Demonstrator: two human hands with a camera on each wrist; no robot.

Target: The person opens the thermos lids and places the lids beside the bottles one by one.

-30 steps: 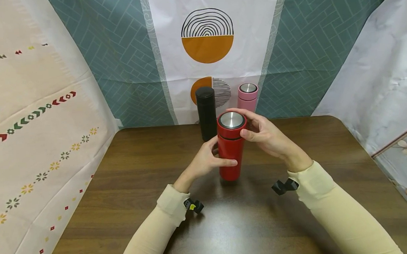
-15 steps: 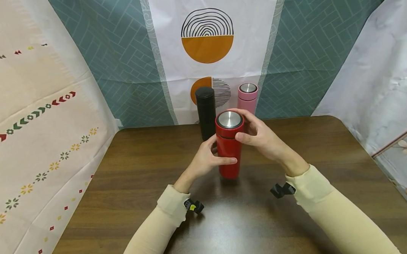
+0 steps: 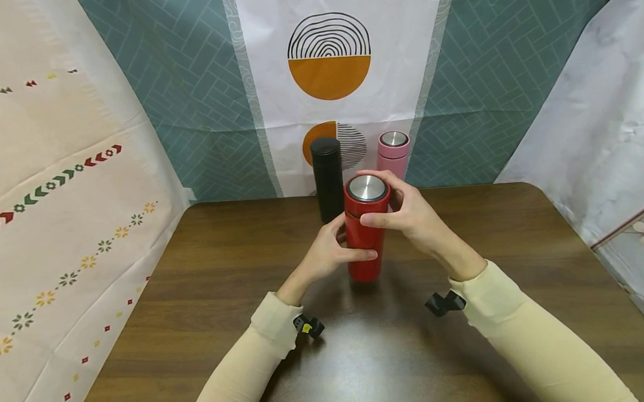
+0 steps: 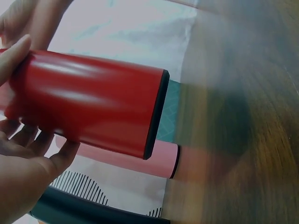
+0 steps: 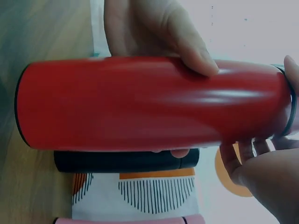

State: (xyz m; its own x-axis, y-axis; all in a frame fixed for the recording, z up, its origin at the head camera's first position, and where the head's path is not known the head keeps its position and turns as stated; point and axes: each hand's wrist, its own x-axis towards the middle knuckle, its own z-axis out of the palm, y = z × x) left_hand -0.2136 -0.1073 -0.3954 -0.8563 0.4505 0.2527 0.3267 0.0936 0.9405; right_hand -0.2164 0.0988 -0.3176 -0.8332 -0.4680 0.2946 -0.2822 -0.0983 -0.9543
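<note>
A red thermos flask (image 3: 365, 235) with a steel-topped lid (image 3: 367, 188) is held upright, close over the table, in the head view. My left hand (image 3: 324, 252) grips its body from the left, thumb across the front and fingers behind. Around the lid end, my right hand (image 3: 411, 218) grips from the right, its thumb lying across the front near the seam. The left wrist view shows the flask's black base (image 4: 158, 114) with tabletop beyond it. Both hands are on the flask (image 5: 140, 102) in the right wrist view.
A black flask (image 3: 327, 180) stands behind to the left on the brown wooden table (image 3: 239, 276). Farther back on the right is a pink flask (image 3: 392, 156), its lower part hidden by the right hand and red flask. Patterned cloths (image 3: 188, 99) hang behind the table.
My right thumb has moved left across the front of the red flask, near the lid seam, and the right wrist has shifted slightly left. The left hand keeps its grip.
</note>
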